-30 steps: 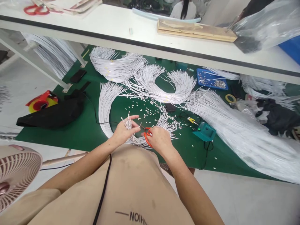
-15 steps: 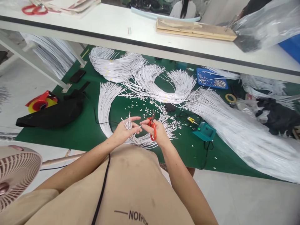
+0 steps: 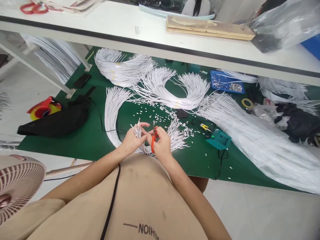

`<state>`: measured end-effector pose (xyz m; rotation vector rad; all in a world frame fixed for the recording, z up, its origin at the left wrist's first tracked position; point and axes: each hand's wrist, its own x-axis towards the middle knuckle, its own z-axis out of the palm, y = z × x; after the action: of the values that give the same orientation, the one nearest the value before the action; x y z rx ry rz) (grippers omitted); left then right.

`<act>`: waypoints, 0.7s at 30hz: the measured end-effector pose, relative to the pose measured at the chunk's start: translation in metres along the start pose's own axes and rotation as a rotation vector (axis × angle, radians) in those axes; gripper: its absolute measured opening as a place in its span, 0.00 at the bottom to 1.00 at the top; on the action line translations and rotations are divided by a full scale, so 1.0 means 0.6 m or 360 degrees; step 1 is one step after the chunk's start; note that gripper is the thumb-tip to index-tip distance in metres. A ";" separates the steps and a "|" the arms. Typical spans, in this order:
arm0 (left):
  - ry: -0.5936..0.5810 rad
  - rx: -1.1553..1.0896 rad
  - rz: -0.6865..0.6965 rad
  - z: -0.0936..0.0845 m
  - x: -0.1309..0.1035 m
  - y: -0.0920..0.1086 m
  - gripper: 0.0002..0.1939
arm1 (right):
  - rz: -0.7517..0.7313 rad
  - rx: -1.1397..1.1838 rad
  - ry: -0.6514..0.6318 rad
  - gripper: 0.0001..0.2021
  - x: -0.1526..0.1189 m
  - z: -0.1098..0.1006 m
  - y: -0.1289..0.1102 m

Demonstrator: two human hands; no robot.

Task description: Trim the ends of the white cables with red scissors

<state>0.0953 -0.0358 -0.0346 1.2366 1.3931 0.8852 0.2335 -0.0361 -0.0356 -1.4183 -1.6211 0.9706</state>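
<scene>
My left hand [image 3: 132, 139] is closed round a bunch of white cables [image 3: 137, 130], whose tips stick up above the fingers. Right beside it, my right hand [image 3: 162, 144] holds red-handled pliers or cutters [image 3: 153, 141], with the dark jaws pointing up. The fingertips of both hands meet or nearly meet; what lies between them is too small to tell. A curved bundle of white cables [image 3: 112, 111] lies around the hands on the green mat [image 3: 95, 146]. Small white pieces [image 3: 160, 113] are scattered just beyond.
More white cable bundles [image 3: 125, 71] lie behind. A blue tray [image 3: 226, 81] of small metal parts, a teal device [image 3: 219, 139] and plastic-covered cables [image 3: 265, 143] are on the right. A black pouch [image 3: 55, 121] and tape dispenser [image 3: 45, 108] lie left, a fan [image 3: 20, 186] nearer. A white shelf [image 3: 112, 26] spans above.
My right hand has moved left, closer to my left hand, and the red-handled tool has turned and shifted left with it. My left hand has barely moved.
</scene>
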 end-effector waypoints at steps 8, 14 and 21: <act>0.0063 0.0065 0.0074 0.009 -0.002 0.003 0.22 | -0.0188 -0.0120 -0.0055 0.06 0.033 0.004 -0.007; -0.0146 -0.0189 -0.0128 -0.012 0.002 0.005 0.28 | 0.0444 0.0414 0.0202 0.13 0.051 -0.015 0.036; -0.0164 -0.0304 -0.0110 -0.015 0.002 0.000 0.22 | 0.0004 -0.0363 -0.0235 0.10 0.002 -0.010 0.043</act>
<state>0.0867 -0.0337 -0.0329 1.0680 1.2325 0.8729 0.2496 -0.0320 -0.0562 -1.5291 -1.8884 0.9341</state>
